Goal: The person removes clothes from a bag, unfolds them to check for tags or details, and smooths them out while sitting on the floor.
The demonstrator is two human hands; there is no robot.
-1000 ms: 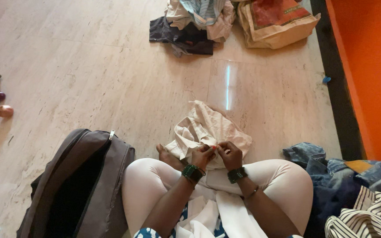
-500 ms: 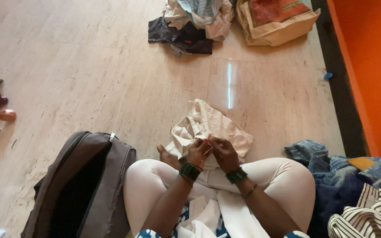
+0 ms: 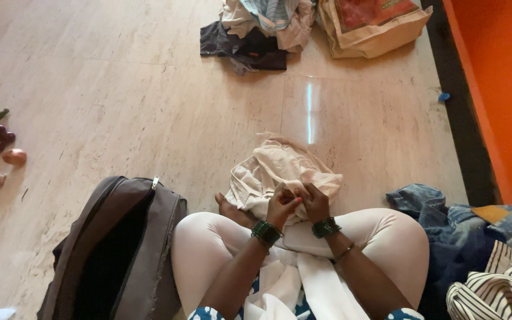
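the left hand (image 3: 282, 207) and the right hand (image 3: 315, 202) are pressed close together, and both are clamped on one soft, crumpled cream cloth (image 3: 280, 169), which is lying over the crossed legs and on the floor at 12 o'clock of the hands. green bangles are worn on both wrists. one grey bag (image 3: 117, 249), unzipped, is seen at 8 o'clock. one heap of denim and striped fabric (image 3: 481, 249) is at 4 o'clock. smooth beige tiles (image 3: 120, 89) are spread wide at 11 o'clock.
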